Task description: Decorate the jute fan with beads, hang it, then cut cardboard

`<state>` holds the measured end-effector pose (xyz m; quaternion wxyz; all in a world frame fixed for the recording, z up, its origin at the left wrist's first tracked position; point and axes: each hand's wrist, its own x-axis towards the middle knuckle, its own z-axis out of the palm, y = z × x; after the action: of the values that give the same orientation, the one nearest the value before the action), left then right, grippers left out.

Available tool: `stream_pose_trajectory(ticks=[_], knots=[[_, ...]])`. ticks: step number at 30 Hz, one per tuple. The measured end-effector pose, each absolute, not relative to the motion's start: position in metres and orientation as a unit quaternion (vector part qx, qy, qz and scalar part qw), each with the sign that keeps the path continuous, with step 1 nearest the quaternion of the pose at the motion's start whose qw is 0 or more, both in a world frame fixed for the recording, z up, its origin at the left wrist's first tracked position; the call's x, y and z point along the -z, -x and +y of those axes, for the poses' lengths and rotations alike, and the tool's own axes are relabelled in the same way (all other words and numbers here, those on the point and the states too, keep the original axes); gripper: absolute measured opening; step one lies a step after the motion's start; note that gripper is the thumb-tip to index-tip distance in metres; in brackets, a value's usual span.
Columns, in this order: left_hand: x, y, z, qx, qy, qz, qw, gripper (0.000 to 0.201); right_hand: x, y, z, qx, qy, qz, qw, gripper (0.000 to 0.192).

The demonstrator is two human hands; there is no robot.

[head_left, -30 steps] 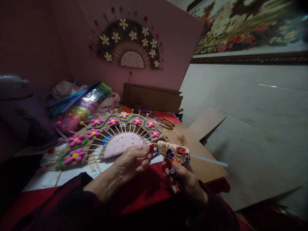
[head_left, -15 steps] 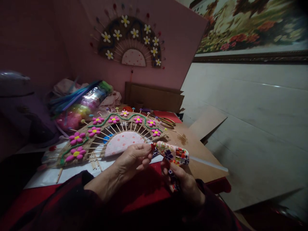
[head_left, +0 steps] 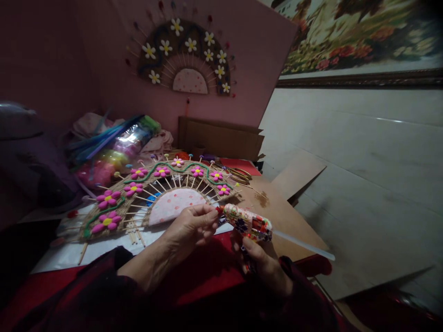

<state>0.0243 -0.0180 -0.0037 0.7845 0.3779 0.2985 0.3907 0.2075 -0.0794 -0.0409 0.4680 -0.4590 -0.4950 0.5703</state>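
Just off the near right end of the flowered fan [head_left: 177,205], the glue gun [head_left: 247,222] points its nozzle leftward, its long axis sloping gently down right along the white glue stick [head_left: 304,245]. Its handle is mostly hidden (shadow swallows the rest) by the right hand [head_left: 263,259], fingers wrapped around it. The left hand [head_left: 190,226], reaching in before the fan, pinches a barely visible red piece [head_left: 218,210] at the nozzle.

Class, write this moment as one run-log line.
left hand: pinches small red piece; right hand: grips floral-patterned glue gun; nozzle: at red piece, contact unclear; beyond left hand: fan-shaped flower decoration
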Motion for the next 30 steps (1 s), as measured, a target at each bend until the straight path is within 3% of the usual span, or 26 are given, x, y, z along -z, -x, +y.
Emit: stream_pose_trajectory(ticks=[20, 30], knots=[[0.0009, -0.0259, -0.0222, -0.450, -0.479, 0.321, 0.682, 0.026, 0.0430, -0.2055, -0.0822, -0.537, 0.464, -0.537, 0.456, 0.041], [0.0020, -0.0263, -0.0240, -0.442, -0.481, 0.322, 0.685, 0.025, 0.0429, -0.2063, -0.0880, -0.493, 0.449, -0.596, 0.446, 0.041]])
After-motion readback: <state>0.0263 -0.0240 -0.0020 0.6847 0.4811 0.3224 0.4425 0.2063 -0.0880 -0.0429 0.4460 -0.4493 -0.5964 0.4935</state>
